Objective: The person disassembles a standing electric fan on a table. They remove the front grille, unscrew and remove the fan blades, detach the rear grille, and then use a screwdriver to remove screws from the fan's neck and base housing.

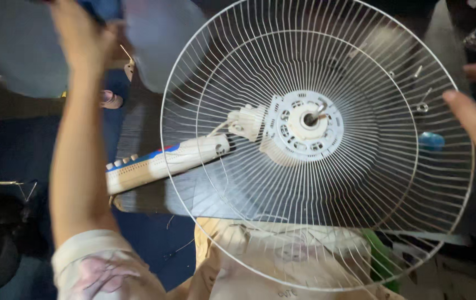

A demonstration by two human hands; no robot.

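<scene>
The left hand [79, 33] is raised to the upper left, its fingers blurred and wrapped around a pale translucent fan blade [157, 39]; the forearm stretches up from a light sleeve. The right hand [474, 119] enters from the right edge with fingers extended and empty, just beside the white wire fan guard [238, 222]. The guard lies tilted over a dark table [149, 194], its motor hub [304, 125] at centre, with a white control neck [160, 164] projecting left.
</scene>
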